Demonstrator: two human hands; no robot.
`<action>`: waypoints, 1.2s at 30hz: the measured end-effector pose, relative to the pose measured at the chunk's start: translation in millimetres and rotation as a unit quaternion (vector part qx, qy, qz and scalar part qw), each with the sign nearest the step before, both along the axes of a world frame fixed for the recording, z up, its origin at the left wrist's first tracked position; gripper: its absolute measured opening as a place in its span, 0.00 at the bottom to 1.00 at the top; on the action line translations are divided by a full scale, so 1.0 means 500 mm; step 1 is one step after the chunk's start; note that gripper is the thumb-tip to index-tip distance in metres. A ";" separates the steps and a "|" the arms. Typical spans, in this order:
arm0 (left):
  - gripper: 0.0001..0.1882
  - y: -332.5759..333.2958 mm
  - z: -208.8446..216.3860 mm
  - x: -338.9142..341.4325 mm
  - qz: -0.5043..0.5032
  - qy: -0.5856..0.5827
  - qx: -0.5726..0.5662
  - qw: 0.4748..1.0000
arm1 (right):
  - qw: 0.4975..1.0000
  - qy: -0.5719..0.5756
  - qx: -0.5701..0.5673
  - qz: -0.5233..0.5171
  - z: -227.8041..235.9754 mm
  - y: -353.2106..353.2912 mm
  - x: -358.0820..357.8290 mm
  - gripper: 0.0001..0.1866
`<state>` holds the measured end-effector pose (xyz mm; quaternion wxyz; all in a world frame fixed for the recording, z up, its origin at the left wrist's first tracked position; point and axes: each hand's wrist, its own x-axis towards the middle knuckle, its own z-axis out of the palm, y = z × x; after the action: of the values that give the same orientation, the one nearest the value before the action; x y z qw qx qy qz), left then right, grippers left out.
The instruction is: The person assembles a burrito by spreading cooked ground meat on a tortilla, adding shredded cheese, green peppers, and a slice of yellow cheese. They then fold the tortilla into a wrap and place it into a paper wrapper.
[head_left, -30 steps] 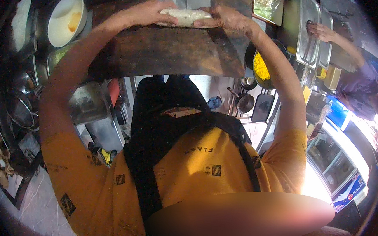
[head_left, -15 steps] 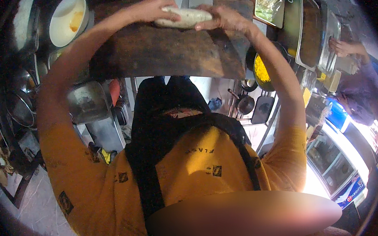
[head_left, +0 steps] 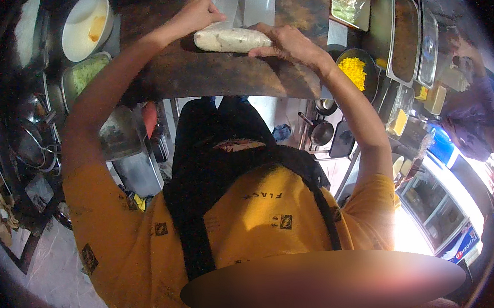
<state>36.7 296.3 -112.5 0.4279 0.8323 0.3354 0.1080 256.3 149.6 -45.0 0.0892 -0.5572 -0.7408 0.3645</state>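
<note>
A pale rolled wrap, like a burrito (head_left: 225,40), lies lengthwise left to right on the dark wooden board (head_left: 196,77). My right hand (head_left: 292,43) grips its right end, thumb on the near side and fingers on the far side. Just beyond the wrap's left end, my left hand (head_left: 198,13) is off it, holding nothing, with index finger and thumb apart. Two light flat sheets (head_left: 260,10) lie on the board behind the wrap, near my left fingers.
At left stand a white bowl (head_left: 81,37) with orange residue and a container of shredded greens (head_left: 84,74). To the right are a pan of yellow food (head_left: 353,73), a bag of greens (head_left: 344,7) and a metal tray (head_left: 405,40). Another person (head_left: 472,104) is at far right.
The wrap has come nearer to me and slightly left. My left hand has let go of it and lifted away to the far left; my right hand has come nearer with it.
</note>
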 end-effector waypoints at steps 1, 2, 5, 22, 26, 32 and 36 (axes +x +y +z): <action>0.24 0.001 0.000 0.008 0.001 0.018 0.002 1.000 | 1.000 0.002 0.006 -0.001 -0.002 -0.001 0.001 0.33; 0.26 0.005 0.001 0.017 0.003 0.036 0.004 0.999 | 1.000 0.003 0.003 -0.003 -0.003 -0.001 0.002 0.33; 0.25 0.001 -0.001 0.026 0.021 0.051 0.032 0.998 | 1.000 -0.002 0.005 0.001 -0.002 -0.001 0.002 0.33; 0.07 -0.008 0.068 0.075 0.007 -0.026 -0.102 0.994 | 0.998 0.000 -0.055 0.023 0.015 0.021 0.003 0.32; 0.06 0.004 0.076 0.092 -0.019 0.016 -0.160 0.987 | 0.998 0.036 -0.034 0.045 -0.055 0.046 0.036 0.33; 0.13 0.062 0.035 0.093 -0.089 0.082 -0.288 0.950 | 0.969 0.093 -0.225 -0.035 -0.062 0.078 0.052 0.37; 0.17 0.074 -0.026 0.067 -0.235 0.073 -0.078 0.966 | 0.976 0.077 -0.201 -0.022 -0.085 0.087 0.060 0.40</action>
<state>70.1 333.2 -125.3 0.4789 0.8576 0.1679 -0.0835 286.5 193.1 -87.6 0.0406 -0.5501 -0.6308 0.5457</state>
